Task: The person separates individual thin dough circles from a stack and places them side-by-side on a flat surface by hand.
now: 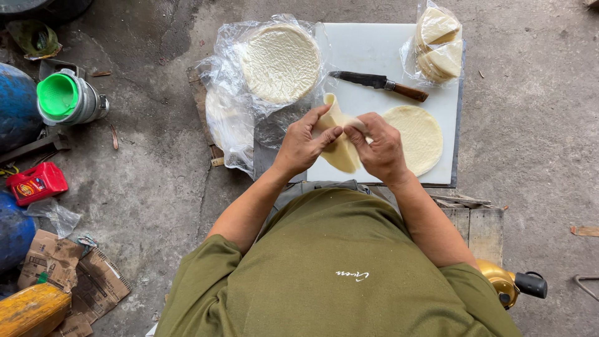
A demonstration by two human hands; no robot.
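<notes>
- The white cutting board (374,56) in the upper middle of the frame lies low, over the concrete floor (156,175), and I cannot tell what carries it. It reaches past a wooden piece at the lower right, so I judge that a heavy press near an edge could tip it.
- The stack of round wrappers (281,62) at the upper left of the board sits in an open plastic bag (228,118) that hangs over the board's edge. If the bag is pulled, I think the stack may slide to the dirty floor.
- The single round wrapper (419,138) lies flat on the board, touching my right hand (382,150). This hand could drag or crease it.
- The folded wrapper (340,146) is held just above the board's lower middle. My left hand (304,145) pinches its left side with thumb and fingers closed on it, and my right hand grips its top right edge. The sheet looks thin; if the two hands pull apart too hard, I expect a tear.
- The knife (379,82) rests on the board just above my hands, blade toward the left. A careless reach toward the upper stack could meet the blade.
- The bag of folded pieces (438,47) at the upper right stands at the board's corner and might fall off.
</notes>
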